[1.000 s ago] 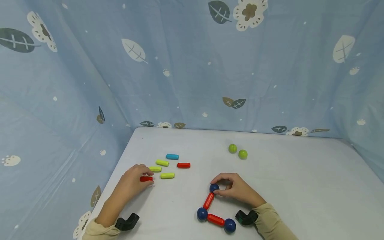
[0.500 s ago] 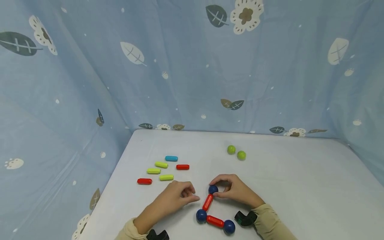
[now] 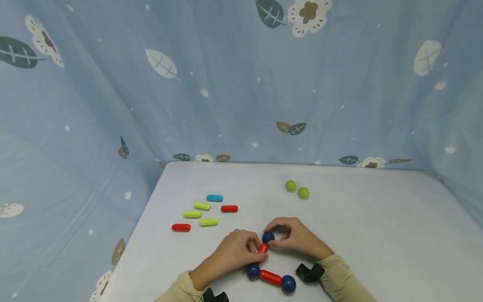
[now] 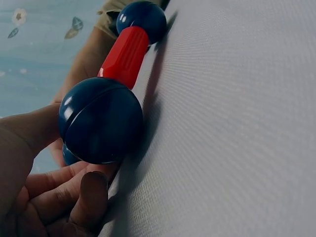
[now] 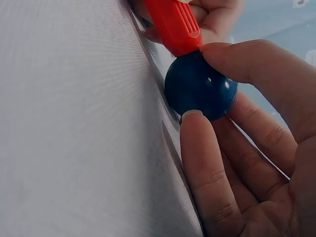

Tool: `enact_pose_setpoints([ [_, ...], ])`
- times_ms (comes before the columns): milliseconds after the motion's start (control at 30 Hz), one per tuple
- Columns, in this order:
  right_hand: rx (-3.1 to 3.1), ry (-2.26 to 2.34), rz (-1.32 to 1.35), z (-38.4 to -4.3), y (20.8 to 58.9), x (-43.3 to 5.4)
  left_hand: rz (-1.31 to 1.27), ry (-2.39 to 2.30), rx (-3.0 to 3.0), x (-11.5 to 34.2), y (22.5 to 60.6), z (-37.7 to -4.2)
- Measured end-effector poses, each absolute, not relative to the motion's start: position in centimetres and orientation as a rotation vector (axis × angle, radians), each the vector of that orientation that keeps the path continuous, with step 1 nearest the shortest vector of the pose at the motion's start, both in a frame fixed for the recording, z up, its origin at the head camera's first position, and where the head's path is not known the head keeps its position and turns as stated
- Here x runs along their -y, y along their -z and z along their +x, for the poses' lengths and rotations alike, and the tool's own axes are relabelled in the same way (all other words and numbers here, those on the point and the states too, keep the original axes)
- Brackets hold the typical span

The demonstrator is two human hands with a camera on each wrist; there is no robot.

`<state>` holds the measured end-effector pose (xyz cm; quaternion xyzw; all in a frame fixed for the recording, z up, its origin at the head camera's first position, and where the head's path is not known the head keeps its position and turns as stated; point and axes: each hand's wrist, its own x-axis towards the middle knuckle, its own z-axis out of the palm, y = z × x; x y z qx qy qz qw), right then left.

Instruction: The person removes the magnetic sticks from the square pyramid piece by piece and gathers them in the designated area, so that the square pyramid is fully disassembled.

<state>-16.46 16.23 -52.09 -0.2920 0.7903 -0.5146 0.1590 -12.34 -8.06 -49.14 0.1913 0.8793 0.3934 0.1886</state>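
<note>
My right hand (image 3: 296,237) pinches a smooth, glossy, dark blue held ball (image 3: 268,238) between thumb and fingers, while my left hand (image 3: 237,249) has its thumb and fingertips on the faceted, grooved held red rod (image 3: 263,248) touching it. That rod slants down to a corner ball (image 3: 253,272), blue with a fine seam, from which a near red rod (image 3: 270,277) runs right to an end ball (image 3: 288,284). This bent chain lies at the near middle of the white, fine-woven counter (image 3: 358,218).

Half a second ago my left hand was just left of the chain, touching none of it; now it grips the rod. My right hand keeps its hold on the ball.

Far left lie a blue rod (image 3: 214,198), three yellow-green rods (image 3: 209,222) and two loose red rods (image 3: 229,208); two shiny green balls (image 3: 303,193) sit beyond my right hand.
</note>
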Motion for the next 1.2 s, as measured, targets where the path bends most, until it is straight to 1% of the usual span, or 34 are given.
enact_pose_setpoints([
  [1200,-2.334,1.505,-0.778,-16.53,51.75,-16.3,0.587,-1.096,-2.451,8.1,48.98,-12.51],
])
